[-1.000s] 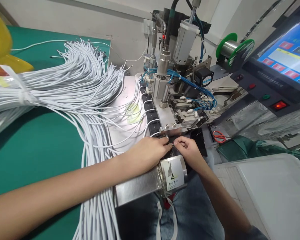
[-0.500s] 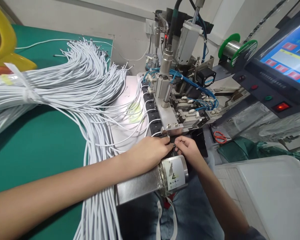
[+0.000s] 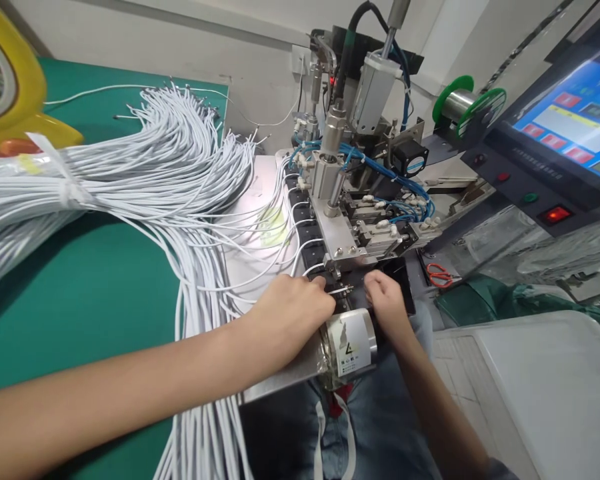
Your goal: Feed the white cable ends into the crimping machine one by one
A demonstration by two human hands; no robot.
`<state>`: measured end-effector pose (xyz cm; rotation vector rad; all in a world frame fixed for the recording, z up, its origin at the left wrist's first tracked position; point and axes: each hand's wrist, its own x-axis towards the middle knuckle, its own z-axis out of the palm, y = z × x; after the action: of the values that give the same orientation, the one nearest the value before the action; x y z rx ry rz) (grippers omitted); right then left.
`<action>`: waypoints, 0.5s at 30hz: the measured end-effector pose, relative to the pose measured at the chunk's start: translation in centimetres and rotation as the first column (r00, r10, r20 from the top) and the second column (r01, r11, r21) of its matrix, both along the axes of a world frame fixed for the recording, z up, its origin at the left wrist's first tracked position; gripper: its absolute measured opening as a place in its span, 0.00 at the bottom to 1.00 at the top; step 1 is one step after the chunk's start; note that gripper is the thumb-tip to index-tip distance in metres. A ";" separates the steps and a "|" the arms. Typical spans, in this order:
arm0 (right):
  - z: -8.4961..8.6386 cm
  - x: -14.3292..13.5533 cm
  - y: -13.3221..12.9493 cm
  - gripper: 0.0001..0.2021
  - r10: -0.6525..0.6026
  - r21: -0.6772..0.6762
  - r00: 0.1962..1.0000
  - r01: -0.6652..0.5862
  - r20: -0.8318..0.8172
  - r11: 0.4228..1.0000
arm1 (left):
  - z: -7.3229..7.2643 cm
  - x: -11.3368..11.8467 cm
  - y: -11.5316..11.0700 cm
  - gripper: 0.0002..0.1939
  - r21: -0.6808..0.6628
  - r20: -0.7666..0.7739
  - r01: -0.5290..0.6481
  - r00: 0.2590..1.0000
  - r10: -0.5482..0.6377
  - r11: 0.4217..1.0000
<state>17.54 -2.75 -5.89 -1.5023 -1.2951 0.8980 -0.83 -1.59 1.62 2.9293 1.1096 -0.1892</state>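
My left hand (image 3: 293, 307) is closed with fingers curled at the near end of a row of black clamp blocks (image 3: 313, 253). A short stretch of white cable (image 3: 336, 291) comes out from under its fingers, its metal-tipped end lying over the black fixture. The cable inside the fingers is hidden. To the right of that tip, and apart from it, my right hand (image 3: 386, 301) is curled with thumb and fingers pressed together; whatever it may hold is too small to make out. Several other white cables run into the blocks beneath the machine's press head (image 3: 333, 223).
A large bundle of white cables (image 3: 145, 173) lies on the green mat (image 3: 105, 287) and hangs over the front edge. A labelled metal cover (image 3: 353, 340) stands nearest my lap. To the right are red-handled scissors (image 3: 440, 275), a wire spool (image 3: 460, 107) and a control screen (image 3: 575, 127).
My right hand has moved right, away from the cable tip. My left hand has drawn back slightly leftward, so the cable's end now shows between the hands.
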 end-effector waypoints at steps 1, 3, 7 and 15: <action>0.6 -0.2 -1.2 0.14 -0.088 0.060 0.996 0.087 0.014 0.994 | 0.0 0.0 0.0 0.07 0.008 -0.001 0.001 1.000 -0.001 1.000; 1.8 -1.3 -4.4 0.13 -0.206 0.193 0.978 0.200 0.010 0.961 | 0.0 0.0 0.0 0.08 0.041 -0.011 -0.016 1.000 0.017 0.999; 3.5 -4.8 -10.6 0.09 0.026 0.201 0.992 -0.050 0.121 0.978 | -0.1 0.2 -0.1 0.13 0.128 -0.041 -0.128 0.990 0.134 0.983; 0.4 -9.9 -12.1 0.08 0.635 -0.218 0.771 -0.613 0.042 0.759 | -1.1 0.3 0.1 0.14 0.161 0.052 -0.150 0.988 0.144 0.975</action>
<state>7.63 -14.82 -5.48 -1.2748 -1.8998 1.4154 -0.51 -1.53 0.48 2.9573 1.3938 -0.0396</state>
